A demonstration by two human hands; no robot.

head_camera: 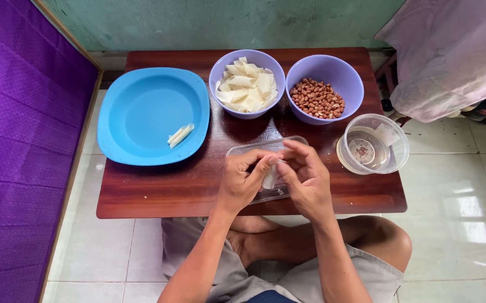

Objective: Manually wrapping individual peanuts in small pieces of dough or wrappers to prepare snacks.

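Crossed legs are seen nearest, beneath the wooden surface (159, 196). One pale wrapper strip (269, 178) is pinched between the left hand (242, 182) and right hand (306, 178), over a clear flat lid (237, 150). Tearing is judged possible if the thin strip is pulled too tight; nearby, the water cup (375, 143) could be knocked.

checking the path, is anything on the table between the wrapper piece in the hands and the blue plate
Nothing visible does. Both hands hold the wrapper piece over a clear lid; bare tabletop lies between them and the blue plate.
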